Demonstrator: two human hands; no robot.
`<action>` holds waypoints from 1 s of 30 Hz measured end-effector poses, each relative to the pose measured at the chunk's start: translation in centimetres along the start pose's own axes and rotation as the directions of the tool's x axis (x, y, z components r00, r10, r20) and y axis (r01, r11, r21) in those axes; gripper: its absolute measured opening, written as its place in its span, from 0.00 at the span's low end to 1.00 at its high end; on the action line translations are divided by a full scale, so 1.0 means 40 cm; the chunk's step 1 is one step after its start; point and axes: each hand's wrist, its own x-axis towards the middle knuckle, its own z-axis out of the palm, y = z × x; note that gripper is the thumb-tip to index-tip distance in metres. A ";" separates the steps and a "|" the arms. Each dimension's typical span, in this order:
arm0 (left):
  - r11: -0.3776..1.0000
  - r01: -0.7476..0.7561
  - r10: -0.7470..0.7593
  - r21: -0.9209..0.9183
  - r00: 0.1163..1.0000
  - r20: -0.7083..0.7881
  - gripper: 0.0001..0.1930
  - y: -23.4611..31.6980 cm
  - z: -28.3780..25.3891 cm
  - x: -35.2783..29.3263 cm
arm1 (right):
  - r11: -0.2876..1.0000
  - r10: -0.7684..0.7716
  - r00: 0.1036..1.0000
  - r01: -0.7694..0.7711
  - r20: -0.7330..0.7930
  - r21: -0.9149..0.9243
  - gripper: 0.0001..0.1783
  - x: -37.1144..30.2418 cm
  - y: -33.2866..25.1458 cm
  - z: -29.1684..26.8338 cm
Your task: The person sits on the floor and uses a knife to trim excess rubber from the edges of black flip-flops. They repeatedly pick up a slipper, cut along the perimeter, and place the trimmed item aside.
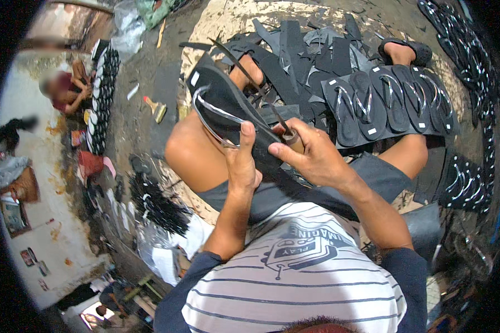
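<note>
Black sandal point(228, 91), one, with silver-and-black strap and small white label: held tilted above our lap, its length running from near right to far left. Our left hand point(241, 158) grips its near part, thumb laid against the upper side; the other fingers are out of sight behind it.

Knife point(294, 142), one, with long, narrow dark blade and wooden handle: our right hand point(319, 152) closes its fingers about the handle, thumb stretched toward the sandal. The blade runs far and left along the sandal's right edge; we cannot tell whether the two touch.

Row of sandals point(395, 102), black with silver straps, several labelled: laid side by side to the right, beyond our right knee.

Dark offcuts point(294, 53), strips and odd pieces: heaped at the far middle.

Brush point(159, 112), pale bristles: on the ground, left.

Bundle of black straps point(164, 213): near left, beside our left arm.

Co-worker point(71, 91), dark red top: seated far left, next to a line of black-and-white footwear point(101, 102).
</note>
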 end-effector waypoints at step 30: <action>1.000 0.013 -0.010 0.022 0.994 -0.108 0.20 -0.047 -0.101 -0.024 | 0.980 0.159 0.987 -0.158 -0.002 0.118 0.21 0.465 0.087 0.066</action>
